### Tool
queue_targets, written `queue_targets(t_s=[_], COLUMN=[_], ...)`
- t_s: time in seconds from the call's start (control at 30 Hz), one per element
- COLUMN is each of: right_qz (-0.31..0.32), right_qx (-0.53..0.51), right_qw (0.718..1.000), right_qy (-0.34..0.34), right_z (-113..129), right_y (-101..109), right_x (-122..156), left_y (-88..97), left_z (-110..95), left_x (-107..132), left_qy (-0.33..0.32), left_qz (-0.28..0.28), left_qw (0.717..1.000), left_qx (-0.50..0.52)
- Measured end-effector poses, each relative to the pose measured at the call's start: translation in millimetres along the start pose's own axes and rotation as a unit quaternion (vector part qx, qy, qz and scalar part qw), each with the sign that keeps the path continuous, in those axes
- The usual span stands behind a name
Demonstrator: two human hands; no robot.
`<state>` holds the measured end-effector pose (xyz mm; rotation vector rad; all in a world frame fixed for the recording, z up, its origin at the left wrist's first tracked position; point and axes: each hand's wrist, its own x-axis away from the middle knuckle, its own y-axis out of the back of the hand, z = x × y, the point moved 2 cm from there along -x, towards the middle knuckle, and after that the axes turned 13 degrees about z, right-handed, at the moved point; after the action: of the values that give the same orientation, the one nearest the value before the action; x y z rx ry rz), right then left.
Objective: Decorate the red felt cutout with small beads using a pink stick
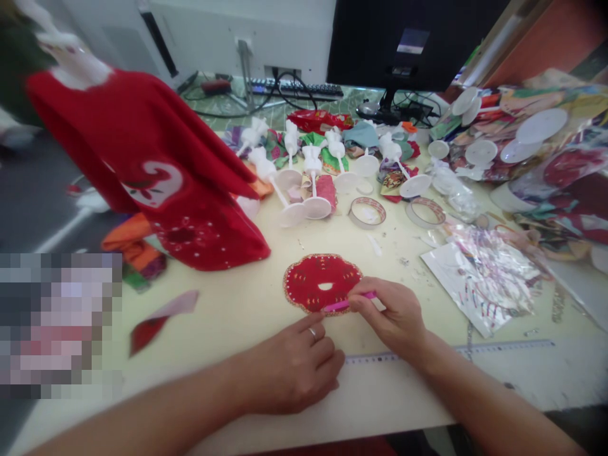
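A small red scalloped cloth piece [311, 278] lies flat on the table, with a patterned gold border and a pale oval opening near its middle. My right hand [392, 313] pinches a slim pink pen-like tool [338, 305], its tip at the near edge of the cloth. My left hand [299, 364] rests on the table just below; its index finger reaches to the cloth's near edge beside the tip, the other fingers bent. I see nothing held in it. A ruler [380, 359] lies between my hands and runs under my right forearm.
A mannequin in a red dress [185, 158] stands at left. Small white doll stands [313, 164] lie behind the cloth, near two tape rolls [367, 213]. A shiny plastic bag [489, 272], piled fabrics [546, 114] and a red-and-pink scrap [156, 326] lie around. A monitor [380, 44] stands behind.
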<state>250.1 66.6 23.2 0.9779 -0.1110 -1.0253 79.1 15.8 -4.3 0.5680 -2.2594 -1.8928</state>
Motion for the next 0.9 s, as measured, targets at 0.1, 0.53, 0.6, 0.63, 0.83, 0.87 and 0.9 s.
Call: queue_targets(t_s=[0.1, 0.53, 0.6, 0.63, 0.83, 0.87, 0.9], right_qz=[0.002, 0.001, 0.002, 0.003, -0.002, -0.002, -0.002], right_qx=[-0.005, -0.016, -0.015, -0.014, -0.016, -0.015, -0.015], right_qw=[1.000, 1.000, 1.000, 1.000, 1.000, 1.000, 1.000], right_qy=[0.001, 0.010, 0.009, 0.010, 0.015, 0.014, 0.013], right_z=[-0.1, -0.2, -0.2, -0.2, 0.6, 0.8, 0.9], right_y=[0.1, -0.9, -1.0, -1.0, -0.4, -0.3, -0.2], right_x=[-0.1, 0.8, 1.1, 1.1, 0.4, 0.5, 0.7], left_y=[-0.8, -2.1, -2.0, -1.8, -2.0, -2.2, -2.4], left_z=[-0.8, -4.0, -3.7, -3.5, -3.7, -3.8, -3.9], left_x=[-0.5, -1.0, -1.3, -1.5, -1.1, -0.9, -0.6], left_qy=[0.001, 0.007, 0.010, 0.011, 0.007, 0.007, 0.007], left_qz=[0.006, 0.021, 0.026, 0.026, 0.025, 0.024, 0.023], left_qw=[1.000, 1.000, 0.999, 0.999, 1.000, 1.000, 1.000], left_qx=[-0.004, -0.018, -0.018, -0.018, -0.017, -0.016, -0.015])
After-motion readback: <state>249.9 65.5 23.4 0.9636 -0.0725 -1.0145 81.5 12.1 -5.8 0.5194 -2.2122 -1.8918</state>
